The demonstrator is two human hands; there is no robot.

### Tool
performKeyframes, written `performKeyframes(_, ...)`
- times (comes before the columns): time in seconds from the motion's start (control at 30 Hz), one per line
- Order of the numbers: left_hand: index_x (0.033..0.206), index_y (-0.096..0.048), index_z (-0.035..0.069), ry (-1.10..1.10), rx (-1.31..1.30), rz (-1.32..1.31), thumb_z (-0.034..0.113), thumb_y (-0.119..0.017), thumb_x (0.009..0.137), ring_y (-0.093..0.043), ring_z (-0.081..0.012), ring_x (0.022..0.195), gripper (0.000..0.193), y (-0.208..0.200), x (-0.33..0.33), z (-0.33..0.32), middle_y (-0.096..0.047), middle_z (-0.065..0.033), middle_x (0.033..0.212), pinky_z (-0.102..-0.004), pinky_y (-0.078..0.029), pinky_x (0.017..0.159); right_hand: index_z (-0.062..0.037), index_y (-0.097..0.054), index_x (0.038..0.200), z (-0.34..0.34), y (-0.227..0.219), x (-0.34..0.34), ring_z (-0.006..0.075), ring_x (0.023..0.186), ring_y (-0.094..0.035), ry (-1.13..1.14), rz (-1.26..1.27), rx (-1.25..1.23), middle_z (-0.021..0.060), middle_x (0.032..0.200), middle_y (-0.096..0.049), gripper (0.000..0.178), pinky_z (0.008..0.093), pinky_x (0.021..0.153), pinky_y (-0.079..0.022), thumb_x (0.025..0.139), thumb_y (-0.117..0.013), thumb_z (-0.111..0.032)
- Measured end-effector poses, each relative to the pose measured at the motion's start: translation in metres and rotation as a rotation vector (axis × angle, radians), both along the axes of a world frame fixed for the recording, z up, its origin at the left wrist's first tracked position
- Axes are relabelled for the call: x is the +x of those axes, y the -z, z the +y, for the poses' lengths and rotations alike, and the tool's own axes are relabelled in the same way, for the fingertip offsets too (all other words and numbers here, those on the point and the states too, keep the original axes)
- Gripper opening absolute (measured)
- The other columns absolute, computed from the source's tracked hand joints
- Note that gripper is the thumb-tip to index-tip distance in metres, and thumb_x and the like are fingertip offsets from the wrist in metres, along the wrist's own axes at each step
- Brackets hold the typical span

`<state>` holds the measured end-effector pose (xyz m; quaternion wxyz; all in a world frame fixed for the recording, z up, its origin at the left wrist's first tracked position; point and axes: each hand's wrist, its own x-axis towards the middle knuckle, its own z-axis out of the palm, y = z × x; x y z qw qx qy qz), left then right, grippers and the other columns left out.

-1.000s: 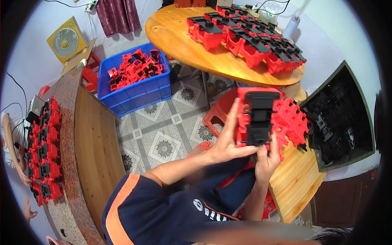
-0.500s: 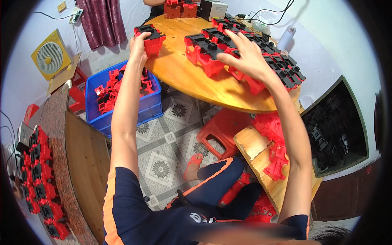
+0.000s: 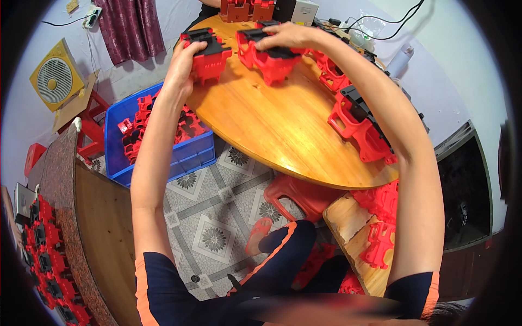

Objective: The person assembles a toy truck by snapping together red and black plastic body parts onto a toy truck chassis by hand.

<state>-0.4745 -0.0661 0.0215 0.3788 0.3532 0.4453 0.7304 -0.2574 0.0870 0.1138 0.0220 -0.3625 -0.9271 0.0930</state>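
Observation:
My left hand (image 3: 184,64) is closed around a red plastic housing with a black top plate (image 3: 213,64), over the far left edge of the round wooden table (image 3: 272,130). To its right, my right hand (image 3: 288,36) grips a second red-and-black housing (image 3: 274,64) from above, its fingers on the black top. A small gap separates the two housings. More housings of the same kind (image 3: 361,127) stand along the right of the table, partly hidden behind my right forearm.
Left of the table, a blue crate (image 3: 187,155) holds loose red parts. A red stool (image 3: 304,198) and a wooden bench (image 3: 348,220) with red parts (image 3: 379,244) are below the table's edge. Boxes (image 3: 296,12) and cables lie at the back.
My right hand has moved left from the group of housings and now has one in its grip, beside the one in my left hand. My left hand keeps its hold. The view has shifted slightly.

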Motion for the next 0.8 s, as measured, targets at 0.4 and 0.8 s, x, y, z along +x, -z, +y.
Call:
performKeyframes(0.4, 0.143, -0.039, 0.011, -0.325, -0.174, 0.167, 0.042, -0.072, 0.074, -0.038, -0.0390, 0.132, 0.083, 0.019, 0.038, 0.203, -0.046, -0.0208, 0.142, -0.0479, -0.031, 0.108, -0.0050, -0.043, 0.145, 0.088, -0.019, 0.007, 0.0338, 0.133, -0.043, 0.129, 0.039, 0.096, 0.0214, 0.146, -0.045, 0.101, 0.0434, 0.109, -0.034, 0.076, -0.058, -0.077)
performKeyframes(0.8, 0.131, -0.054, 0.012, -0.344, 0.700, 0.992, 0.047, -0.073, 0.076, -0.041, -0.0354, 0.128, 0.069, -0.036, 0.175, 0.020, -0.050, -0.0163, 0.137, -0.0471, -0.029, 0.106, -0.0096, -0.054, 0.138, -0.180, -0.051, 0.317, 0.0293, 0.130, -0.049, 0.323, 0.300, 0.372, 0.0190, 0.138, -0.054, 0.069, 0.0379, 0.112, -0.033, 0.082, -0.071, -0.045)
